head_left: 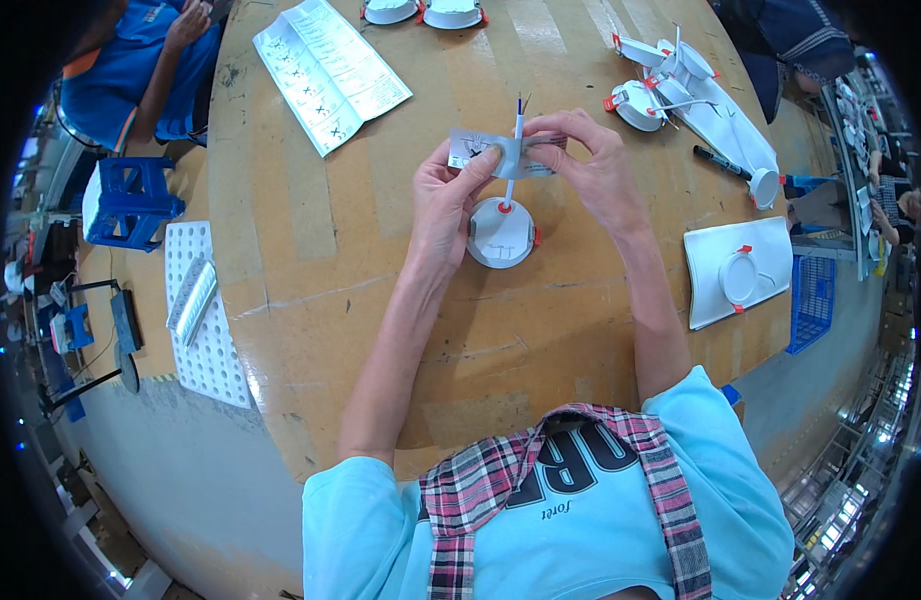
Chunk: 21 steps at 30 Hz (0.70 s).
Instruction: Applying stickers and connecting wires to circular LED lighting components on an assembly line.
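A round white downlight (501,246) with red clips lies on the table in front of me. Its white cable (510,190) rises from it and ends in bare wires of a few colours. A silver-grey printed label (468,142) is bent around that cable, standing out to both sides. My left hand (448,200) pinches the label's left part between thumb and fingers. On the other side, my right hand (596,170) pinches its right part close to the cable. The fingertips behind the label are hidden.
A printed leaflet (331,75) lies at the far left. Several downlights (641,105) and a black marker (721,162) are at the far right. Another downlight (739,277) rests on white sheets (706,260). A blue stool (136,205) stands left of the table, near another person (131,75).
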Each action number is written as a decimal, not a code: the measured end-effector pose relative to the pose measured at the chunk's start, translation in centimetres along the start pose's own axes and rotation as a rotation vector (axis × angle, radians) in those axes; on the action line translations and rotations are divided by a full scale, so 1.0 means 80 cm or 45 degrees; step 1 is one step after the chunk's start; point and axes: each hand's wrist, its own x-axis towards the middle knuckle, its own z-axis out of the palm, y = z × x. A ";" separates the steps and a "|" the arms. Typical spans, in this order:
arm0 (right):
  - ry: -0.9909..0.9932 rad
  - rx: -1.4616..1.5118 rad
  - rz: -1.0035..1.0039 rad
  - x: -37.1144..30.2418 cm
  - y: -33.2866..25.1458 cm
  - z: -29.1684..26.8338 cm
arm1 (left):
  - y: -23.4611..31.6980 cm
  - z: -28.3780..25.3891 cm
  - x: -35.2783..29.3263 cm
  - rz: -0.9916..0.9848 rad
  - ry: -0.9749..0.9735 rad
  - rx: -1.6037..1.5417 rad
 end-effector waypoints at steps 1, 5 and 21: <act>-0.004 0.017 -0.020 0.000 0.002 0.001 | 0.000 0.000 0.000 -0.010 0.000 -0.005; -0.060 0.127 0.014 -0.002 0.010 0.002 | 0.002 0.003 -0.001 -0.043 0.011 0.002; -0.175 0.398 0.150 -0.001 0.024 -0.006 | 0.011 0.001 -0.011 -0.258 0.001 0.235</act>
